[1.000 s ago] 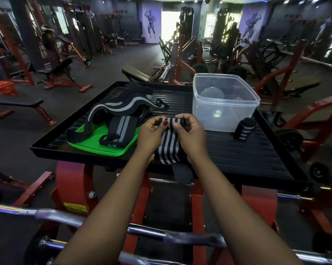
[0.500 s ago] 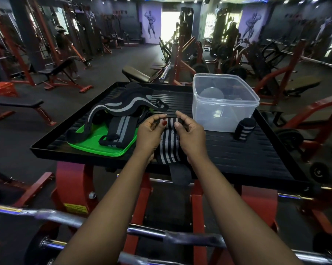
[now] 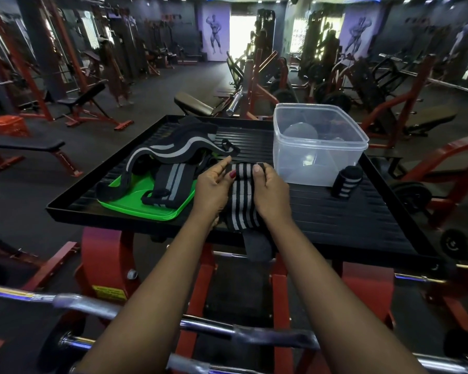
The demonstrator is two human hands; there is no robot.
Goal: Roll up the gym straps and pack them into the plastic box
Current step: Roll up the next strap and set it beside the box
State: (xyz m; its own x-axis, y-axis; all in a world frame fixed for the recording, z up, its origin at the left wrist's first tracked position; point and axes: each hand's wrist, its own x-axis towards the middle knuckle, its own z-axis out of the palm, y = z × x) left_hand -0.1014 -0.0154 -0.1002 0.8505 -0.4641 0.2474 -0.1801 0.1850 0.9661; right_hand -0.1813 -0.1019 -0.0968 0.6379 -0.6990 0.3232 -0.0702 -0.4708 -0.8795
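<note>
Two hands meet at the middle of the frame over a black strap (image 3: pixel 241 201) with pale stripes. The strap lies lengthwise between them on a black tray (image 3: pixel 65 209). Its far end is turned over into a small roll just above the knuckles, and its near end hangs over the tray's lower edge. The right hand (image 3: pixel 272 193) grips the roll from the right, thumb on the near face and curled fingers (image 3: pixel 265 168) hooked over the top. The left hand (image 3: pixel 211 190) sits at the strap's left side with its thumb tip touching the roll's edge. Its forefinger (image 3: pixel 223 164) points straight up and to the right, clear of the fabric. Its other fingers are hidden, so whether this hand holds the strap cannot be told. Just to the upper right of the hands stands a clear plastic box (image 3: pixel 319 147), open at the top. A rolled strap (image 3: pixel 346 182) stands upright on the tray at the box's lower right corner, touching or nearly touching its wall. Left of the hands a green lid (image 3: pixel 144 203) lies flat on the tray. Several loose straps (image 3: pixel 170 179) are heaped across it and trail toward the upper left.
</note>
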